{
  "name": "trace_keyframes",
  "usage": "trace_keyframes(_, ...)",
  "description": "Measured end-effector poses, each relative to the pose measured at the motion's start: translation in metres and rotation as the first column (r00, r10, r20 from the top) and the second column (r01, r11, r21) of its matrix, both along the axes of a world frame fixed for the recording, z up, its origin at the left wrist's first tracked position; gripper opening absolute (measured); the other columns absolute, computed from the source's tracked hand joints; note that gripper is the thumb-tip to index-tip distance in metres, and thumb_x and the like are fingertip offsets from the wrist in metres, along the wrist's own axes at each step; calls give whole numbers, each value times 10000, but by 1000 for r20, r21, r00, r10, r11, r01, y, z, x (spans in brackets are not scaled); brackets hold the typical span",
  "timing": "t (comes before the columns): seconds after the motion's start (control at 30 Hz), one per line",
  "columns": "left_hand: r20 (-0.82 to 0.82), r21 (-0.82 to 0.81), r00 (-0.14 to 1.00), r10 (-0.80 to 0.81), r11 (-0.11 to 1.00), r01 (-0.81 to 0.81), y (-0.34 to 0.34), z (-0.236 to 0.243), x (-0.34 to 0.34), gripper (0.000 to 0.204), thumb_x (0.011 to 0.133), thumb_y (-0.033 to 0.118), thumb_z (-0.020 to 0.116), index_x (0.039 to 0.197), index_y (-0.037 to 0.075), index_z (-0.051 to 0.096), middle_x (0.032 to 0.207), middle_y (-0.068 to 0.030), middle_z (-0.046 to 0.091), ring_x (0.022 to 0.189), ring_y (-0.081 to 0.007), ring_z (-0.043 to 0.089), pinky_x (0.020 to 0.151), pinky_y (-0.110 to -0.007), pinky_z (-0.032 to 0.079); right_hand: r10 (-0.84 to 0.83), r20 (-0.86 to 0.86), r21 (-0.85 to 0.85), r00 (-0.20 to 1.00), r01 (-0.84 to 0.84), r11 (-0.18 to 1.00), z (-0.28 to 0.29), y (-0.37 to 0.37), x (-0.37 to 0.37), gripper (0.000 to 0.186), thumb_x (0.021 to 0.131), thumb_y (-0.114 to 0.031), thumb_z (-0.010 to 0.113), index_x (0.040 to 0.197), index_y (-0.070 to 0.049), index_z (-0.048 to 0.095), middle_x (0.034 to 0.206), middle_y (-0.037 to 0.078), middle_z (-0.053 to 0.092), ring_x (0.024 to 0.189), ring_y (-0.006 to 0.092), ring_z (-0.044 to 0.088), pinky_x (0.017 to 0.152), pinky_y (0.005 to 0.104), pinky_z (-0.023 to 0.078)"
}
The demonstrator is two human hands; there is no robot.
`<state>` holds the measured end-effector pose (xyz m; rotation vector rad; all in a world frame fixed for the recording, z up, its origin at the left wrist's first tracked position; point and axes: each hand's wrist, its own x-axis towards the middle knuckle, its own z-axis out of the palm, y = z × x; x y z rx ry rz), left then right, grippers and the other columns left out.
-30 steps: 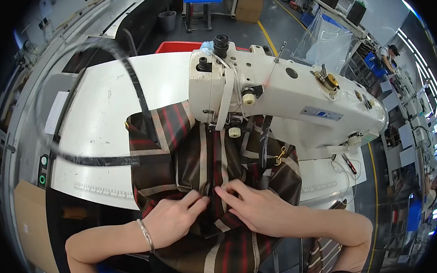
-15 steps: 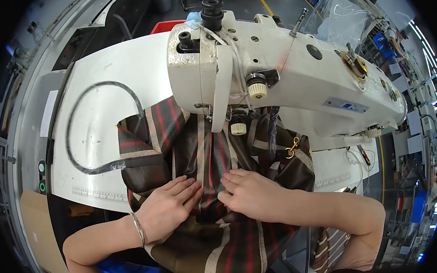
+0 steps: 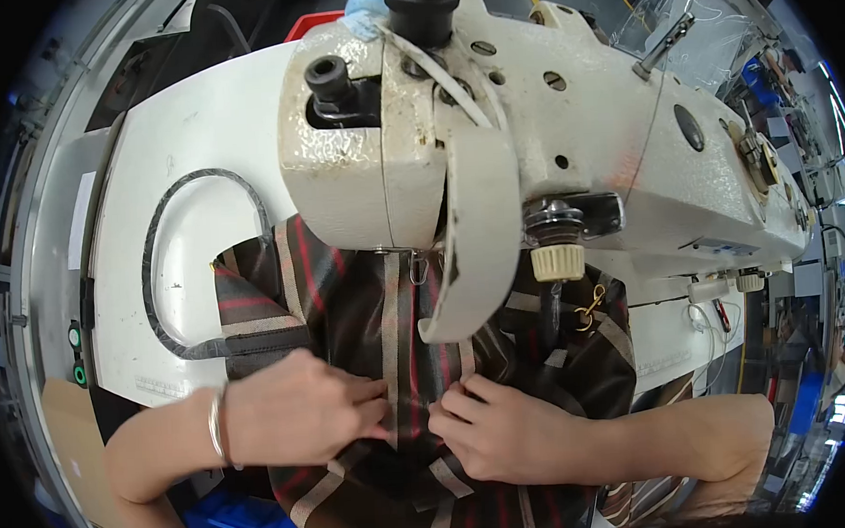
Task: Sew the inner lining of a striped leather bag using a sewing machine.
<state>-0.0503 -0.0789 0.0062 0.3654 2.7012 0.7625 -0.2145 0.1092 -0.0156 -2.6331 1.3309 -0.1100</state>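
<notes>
Brt, strip lights [image 3: 838,113] R, glare on sewing mach. [image 3: 616,130] (glossy), edges bent, blk corners

A blue-and-silver nameplate [image 3: 720,246] marks the side of a white sewing machine [image 3: 568,132], its lettering too slanted to read. A ruler scale [image 3: 159,384] runs along the table [image 3: 214,122] to the machine's left, a second scale [image 3: 663,359] to its right, both with illegible figures.
</notes>
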Motion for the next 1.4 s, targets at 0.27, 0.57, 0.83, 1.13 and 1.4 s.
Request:
trace_keyframes(0.27,-272,349,960,62,936,38,-40,-54,-65,91,682,-24,683,768,3,674,799,-83,644,820,-275,631,726,-370,527,128,-104,-69,986,-136,988,9,-3,0,223,768,-251,589,637,-75,629,800,49,541,885,240,529,834,376,466)
trace_keyframes(0.57,-172,407,984,37,913,36,-44,-68,-71,120,682,-34,679,778,39,680,764,-85,659,842,-297,612,765,-380,502,-18,-180,-191,983,-17,981,-9,-48,-4,157,700,-166,636,712,-11,657,845,83,552,756,181,575,540,238,482)
trace_keyframes(0.83,-171,311,952,254,931,-192,-26,-56,-51,97,753,-14,662,850,-4,654,1048,-165,571,820,-331,623,754,-406,533,-318,135,106,939,305,946,-14,-40,-11,191,731,-107,623,874,19,618,958,115,563,838,227,606,612,306,551)
trace_keyframes(1.13,177,139,717,674,704,-696,32,-40,-21,414,828,203,718,1000,-91,483,878,-267,557,830,-467,613,721,-455,534,-46,153,-186,987,75,980,-31,-69,-38,172,728,-109,641,882,-40,610,950,35,548,928,160,596,612,244,546)
trace_keyframes(1.4,-15,-126,777,630,769,-626,53,-31,5,435,780,363,774,835,9,526,743,-112,595,707,-316,617,614,-403,505,186,223,-197,957,-142,970,-40,-99,-36,92,740,-99,597,820,-76,635,918,18,546,974,208,546,874,339,472)
